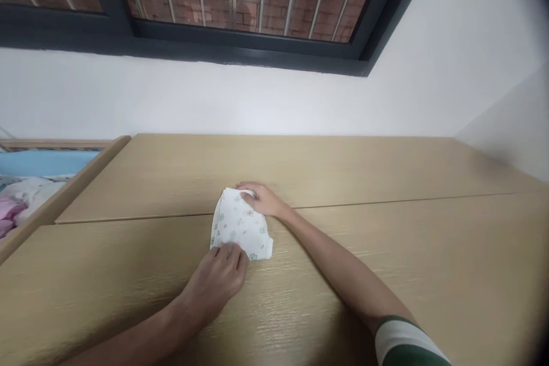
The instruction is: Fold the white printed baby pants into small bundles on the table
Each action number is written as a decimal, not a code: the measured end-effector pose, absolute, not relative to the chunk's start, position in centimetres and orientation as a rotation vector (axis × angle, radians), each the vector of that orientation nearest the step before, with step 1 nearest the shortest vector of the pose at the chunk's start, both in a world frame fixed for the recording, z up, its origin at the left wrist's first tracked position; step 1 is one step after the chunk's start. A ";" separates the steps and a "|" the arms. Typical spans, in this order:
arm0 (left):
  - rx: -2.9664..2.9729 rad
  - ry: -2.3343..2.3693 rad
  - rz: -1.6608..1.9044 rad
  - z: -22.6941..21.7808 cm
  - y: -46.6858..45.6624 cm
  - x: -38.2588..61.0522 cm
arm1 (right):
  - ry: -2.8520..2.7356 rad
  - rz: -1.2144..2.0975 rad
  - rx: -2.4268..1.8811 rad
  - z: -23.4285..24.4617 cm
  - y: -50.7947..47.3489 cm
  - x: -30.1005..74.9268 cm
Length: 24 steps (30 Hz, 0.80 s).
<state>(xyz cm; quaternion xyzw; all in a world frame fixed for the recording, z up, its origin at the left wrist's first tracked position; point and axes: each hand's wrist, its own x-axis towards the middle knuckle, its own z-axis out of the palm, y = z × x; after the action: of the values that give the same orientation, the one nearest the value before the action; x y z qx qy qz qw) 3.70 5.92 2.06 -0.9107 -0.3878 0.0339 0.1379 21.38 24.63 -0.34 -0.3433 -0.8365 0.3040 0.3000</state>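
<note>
A small white baby garment (240,220) with a pale green animal print lies folded on the wooden surface. A plain white cuff sticks out at its lower right corner. My left hand (225,271) is closed at the near edge, its curled fingers pinching the cloth there. At the far edge, my right hand (261,199) has its thumb over the fabric and its fingers along the top, holding that corner. The undersides of the fingers are hidden on both hands.
The light wooden top (364,251) has a seam across it and meets a white wall (193,94). To the left, behind a wooden rail (92,168), lie blue, white and pink fabrics (32,194). A dark-framed window (253,48) with bars outside is above.
</note>
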 end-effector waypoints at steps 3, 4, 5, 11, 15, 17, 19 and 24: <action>-2.636 -1.200 0.055 2.6 6.7 3.3 | -2.162 0.875 -0.917 -0.3 24.7 21.4; -2.640 -1.244 0.075 2.9 6.9 3.2 | -2.149 0.893 -0.915 -0.4 24.8 21.4; -2.642 -1.293 0.108 3.2 7.2 3.0 | -2.137 0.911 -0.911 -0.4 24.9 21.4; -2.801 -1.582 0.085 6.0 9.7 1.1 | -2.075 1.095 -0.814 -0.4 25.3 21.6; -2.925 -1.821 -0.490 7.2 11.9 -0.1 | -2.089 1.217 -0.733 0.2 25.1 21.9; -2.904 -1.956 -0.741 7.0 13.0 -0.4 | -2.114 1.251 -0.728 0.7 24.9 22.0; -2.855 -2.067 -0.873 6.1 14.2 -0.5 | -2.124 1.301 -0.736 1.2 24.7 22.1; -2.695 -2.252 -1.079 2.6 16.6 -0.6 | -1.974 1.567 -0.863 1.7 24.8 22.3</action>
<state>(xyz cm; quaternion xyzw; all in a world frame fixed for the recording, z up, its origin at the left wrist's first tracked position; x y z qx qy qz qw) -0.57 16.58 2.57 -0.7077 -0.5914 -0.2835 -0.2629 22.29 24.78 1.68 -0.3149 -0.7199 0.5715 0.2365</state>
